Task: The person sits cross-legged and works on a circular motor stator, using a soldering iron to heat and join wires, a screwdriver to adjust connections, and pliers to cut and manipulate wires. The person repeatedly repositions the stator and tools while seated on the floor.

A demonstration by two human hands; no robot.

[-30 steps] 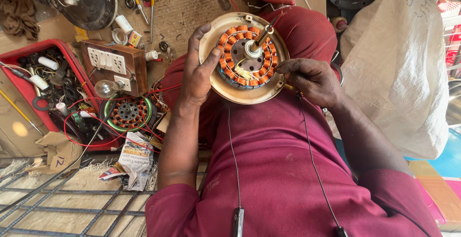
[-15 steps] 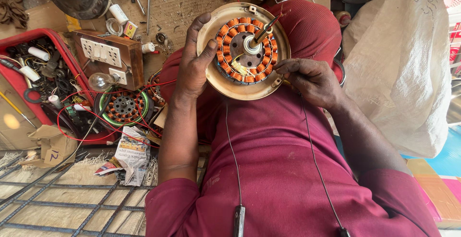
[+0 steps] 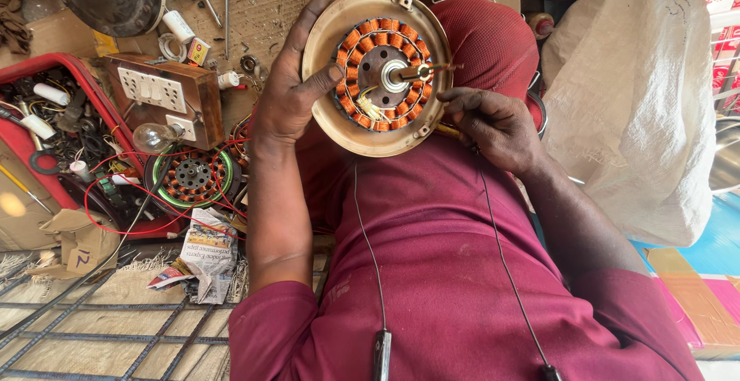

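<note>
The person is holding a ceiling fan motor (image 3: 377, 71) on the lap, over the knee in dark red trousers. The left hand (image 3: 289, 96) is gripping the brass-coloured round housing at its left rim: the fingers are lying flat along the outer edge and the thumb (image 3: 327, 80) is pressing over the rim onto the ring of orange copper windings (image 3: 356, 42). This hand is closed firmly on the housing. The right hand (image 3: 497, 126) is resting at the lower right rim of the same housing, with fingers curled and touching the edge; something thin and yellowish is showing just under these fingers, but I cannot tell if the hand is really pinching it. The steel shaft (image 3: 424, 69) is standing out from the middle of the windings, between the two hands.

Well to the left of the left hand, a second stator with green rim (image 3: 193, 174) is lying among red wires (image 3: 116, 196), just beside a wooden switch board (image 3: 158, 96) and a glass bulb (image 3: 150, 138). A white sack (image 3: 640, 96) is standing beyond the right hand.
</note>
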